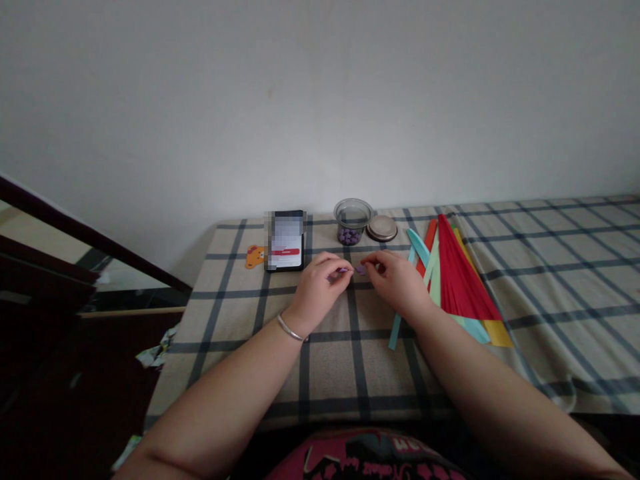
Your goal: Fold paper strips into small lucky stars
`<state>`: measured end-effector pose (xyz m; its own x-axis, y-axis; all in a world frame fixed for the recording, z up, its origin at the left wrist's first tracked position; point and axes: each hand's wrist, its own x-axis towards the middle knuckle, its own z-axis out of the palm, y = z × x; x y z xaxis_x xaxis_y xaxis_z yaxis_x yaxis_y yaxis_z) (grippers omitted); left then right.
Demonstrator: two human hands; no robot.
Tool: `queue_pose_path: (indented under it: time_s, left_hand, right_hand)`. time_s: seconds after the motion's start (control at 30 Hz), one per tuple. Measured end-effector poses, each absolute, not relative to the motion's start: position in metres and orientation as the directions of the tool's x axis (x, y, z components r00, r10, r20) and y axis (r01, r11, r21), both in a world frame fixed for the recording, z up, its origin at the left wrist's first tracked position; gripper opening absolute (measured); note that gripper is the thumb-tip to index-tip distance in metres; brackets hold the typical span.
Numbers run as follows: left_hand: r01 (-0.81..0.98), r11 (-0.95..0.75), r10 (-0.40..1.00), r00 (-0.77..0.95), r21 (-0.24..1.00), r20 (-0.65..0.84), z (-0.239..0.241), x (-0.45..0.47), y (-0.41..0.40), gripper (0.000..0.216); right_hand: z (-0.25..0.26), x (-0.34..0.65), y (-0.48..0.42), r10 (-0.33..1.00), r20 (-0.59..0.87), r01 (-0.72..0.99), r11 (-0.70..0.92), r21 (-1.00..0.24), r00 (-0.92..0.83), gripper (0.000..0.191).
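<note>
My left hand (pixel 320 283) and my right hand (pixel 395 277) rest close together on the checked cloth (pixel 350 360), fingers pinched. Between the fingertips is a small purple paper piece (pixel 360 269); my right fingertips pinch it. My left fingertips hold a purple strip end (pixel 343 270). A silver bangle sits on my left wrist. Just behind my hands stands a clear jar (pixel 353 221) with purple pieces in its bottom, its lid (pixel 382 228) lying beside it.
A fan of coloured paper strips (pixel 457 277), red, yellow, green, blue and orange, lies right of my right hand. A phone (pixel 286 240) lies behind my left hand, with a small orange bear cutout (pixel 255 256) beside it. The cloth's left edge drops to a dark floor.
</note>
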<state>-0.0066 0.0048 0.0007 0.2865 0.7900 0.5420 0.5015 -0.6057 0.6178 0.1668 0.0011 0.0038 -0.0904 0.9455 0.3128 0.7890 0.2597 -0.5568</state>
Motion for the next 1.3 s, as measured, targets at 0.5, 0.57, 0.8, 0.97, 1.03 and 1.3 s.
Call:
queue_pose_path:
  time_s: [0.5,0.57,0.8,0.97,1.03,1.3]
  left_hand:
    - [0.547,-0.585,0.809,0.336,0.599,0.483,-0.003,-0.006,0.002,0.024]
    - [0.566,-0.608,0.791,0.368,0.557,0.489,-0.002,-0.007,0.002,0.019]
    - [0.538,-0.625,0.78,0.389,0.567,0.491,0.0,-0.006,0.0,0.016]
    - [0.481,-0.638,0.768,0.349,0.601,0.537,0.002,-0.006,0.001,0.017]
    - [0.475,-0.647,0.76,0.342,0.596,0.552,0.002,-0.007,0.001,0.016]
    - [0.433,-0.64,0.767,0.305,0.634,0.565,0.001,-0.007,0.002,0.014]
  right_hand:
    - [0.004,0.156,-0.003,0.971,0.143,0.415,0.211,-0.885,-0.189,0.014]
    - [0.004,0.157,-0.002,0.973,0.138,0.396,0.201,-0.896,-0.182,0.014]
    - [0.0,0.159,0.0,0.98,0.103,0.369,0.161,-0.915,-0.171,0.018]
    - [0.0,0.159,0.002,0.986,0.05,0.201,0.082,-0.976,-0.161,0.028]
    - [0.001,0.159,0.002,0.984,0.014,0.14,0.039,-0.989,-0.176,0.032]
    - [0.002,0.156,0.002,0.984,-0.044,0.012,-0.043,-0.999,-0.173,0.041]
